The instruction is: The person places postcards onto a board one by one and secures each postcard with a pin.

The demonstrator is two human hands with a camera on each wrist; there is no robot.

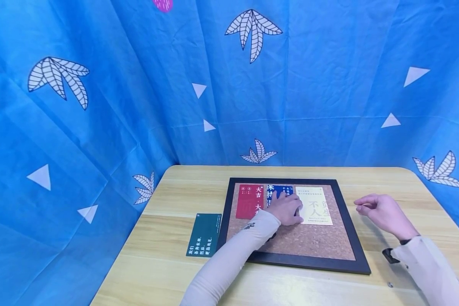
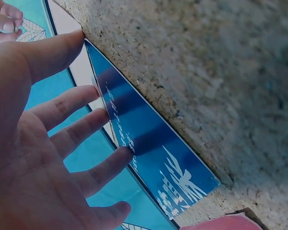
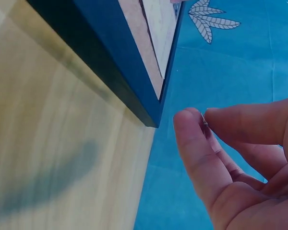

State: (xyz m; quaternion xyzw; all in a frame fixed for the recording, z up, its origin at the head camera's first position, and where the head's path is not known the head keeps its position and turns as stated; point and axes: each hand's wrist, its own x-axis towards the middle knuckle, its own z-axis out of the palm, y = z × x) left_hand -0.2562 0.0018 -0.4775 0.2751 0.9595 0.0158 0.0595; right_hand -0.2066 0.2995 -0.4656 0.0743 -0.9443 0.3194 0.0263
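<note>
My left hand [image 1: 284, 209] lies over a blue card [image 2: 182, 153] with white lettering on a black-framed cork board [image 1: 310, 244]. Its fairly straight fingers touch the card's edge in the left wrist view. A red card [image 1: 248, 202] is to the left of the blue one and a cream card [image 1: 311, 197] to its right, both on the cork. Beyond the frame's right side, my right hand [image 1: 386, 214] is raised, pinching a tiny metal pin [image 3: 204, 121] between thumb and forefinger. Most of the pin is hidden by the fingertips.
A dark green card [image 1: 204, 234] lies on the wooden table [image 1: 164, 238] against the board's left side. Near the right sleeve sits a tiny shiny object [image 1: 390, 284]. A blue patterned curtain [image 1: 310, 85] surrounds the table's back and sides.
</note>
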